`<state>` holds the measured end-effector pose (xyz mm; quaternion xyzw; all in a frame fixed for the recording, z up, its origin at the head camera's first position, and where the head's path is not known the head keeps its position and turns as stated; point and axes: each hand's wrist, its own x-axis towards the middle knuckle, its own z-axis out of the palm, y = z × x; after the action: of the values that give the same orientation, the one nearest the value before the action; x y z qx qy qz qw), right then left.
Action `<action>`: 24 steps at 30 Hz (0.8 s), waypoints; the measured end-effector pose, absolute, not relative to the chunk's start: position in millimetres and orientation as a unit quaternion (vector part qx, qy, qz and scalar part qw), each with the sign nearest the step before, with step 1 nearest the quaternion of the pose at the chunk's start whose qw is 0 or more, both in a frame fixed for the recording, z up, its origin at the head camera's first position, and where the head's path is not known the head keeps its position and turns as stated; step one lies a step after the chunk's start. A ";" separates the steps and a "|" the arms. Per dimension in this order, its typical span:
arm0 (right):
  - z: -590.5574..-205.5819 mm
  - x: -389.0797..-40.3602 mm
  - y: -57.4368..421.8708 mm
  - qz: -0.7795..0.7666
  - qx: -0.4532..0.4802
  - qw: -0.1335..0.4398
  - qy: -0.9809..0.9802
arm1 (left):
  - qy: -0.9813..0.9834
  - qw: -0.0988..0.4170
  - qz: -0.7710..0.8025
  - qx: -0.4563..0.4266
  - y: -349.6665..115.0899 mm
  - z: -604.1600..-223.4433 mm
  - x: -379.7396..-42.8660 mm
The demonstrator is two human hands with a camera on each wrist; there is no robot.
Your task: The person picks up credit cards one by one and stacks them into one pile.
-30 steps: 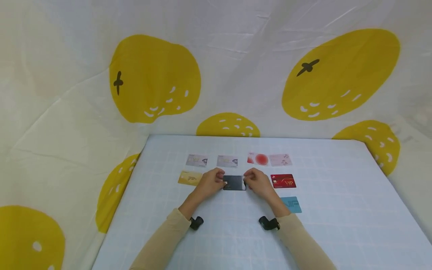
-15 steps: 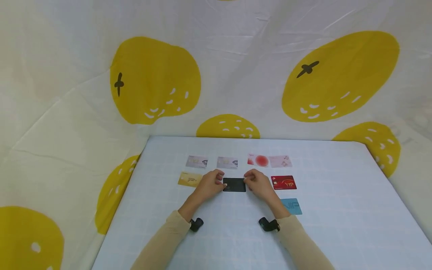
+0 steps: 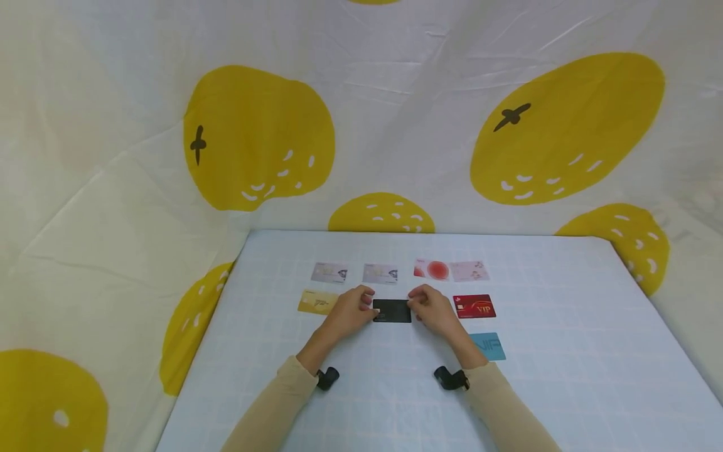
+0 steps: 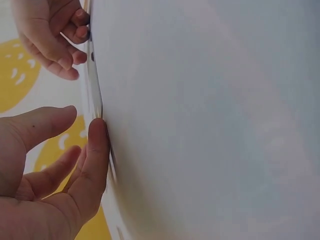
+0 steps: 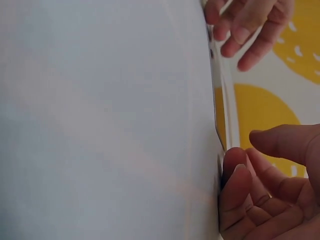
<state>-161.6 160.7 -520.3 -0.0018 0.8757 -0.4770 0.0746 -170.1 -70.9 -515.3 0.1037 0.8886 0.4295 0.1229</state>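
A black card (image 3: 392, 311) lies flat on the cloth-covered table (image 3: 373, 408) between my two hands. At its left end my left hand (image 3: 349, 309) touches the card's edge with a fingertip. The left wrist view shows that fingertip (image 4: 97, 132) at the edge, with the other digits apart from it. Opposite, my right hand (image 3: 435, 309) is at the card's right end. In the right wrist view, fingertips (image 5: 234, 160) rest by the table surface while another digit stays apart. Neither hand visibly pinches the card. A gold card (image 3: 316, 302) lies partly behind my left hand.
Beyond the hands lie two pale grey cards (image 3: 329, 272), a white card with a red circle (image 3: 432, 270) and a pink card (image 3: 470, 270). To the right are a red VIP card (image 3: 474, 306) and a teal card (image 3: 488, 346), partly under the right forearm. A fruit-patterned cloth (image 3: 395, 125) hangs behind.
The card between my hands looked greyish and shiny a second ago and now looks plain black. Both hands keep almost the same place; the whole view has shifted slightly.
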 end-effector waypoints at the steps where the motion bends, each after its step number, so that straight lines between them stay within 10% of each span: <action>1: -520.8 -161.7 160.3 -0.477 -0.003 0.075 0.876 | 0.889 0.122 0.429 0.102 -71.9 -515.0 -169.4; 24: -507.7 -162.6 133.1 -0.495 -0.053 0.042 0.866 | 0.890 0.045 0.449 0.072 -122.2 -504.2 -155.7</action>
<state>-162.6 133.1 -507.7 -0.0525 0.8664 -0.4949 0.0419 -155.7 -122.2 -504.2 0.0717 0.8897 0.4486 0.0446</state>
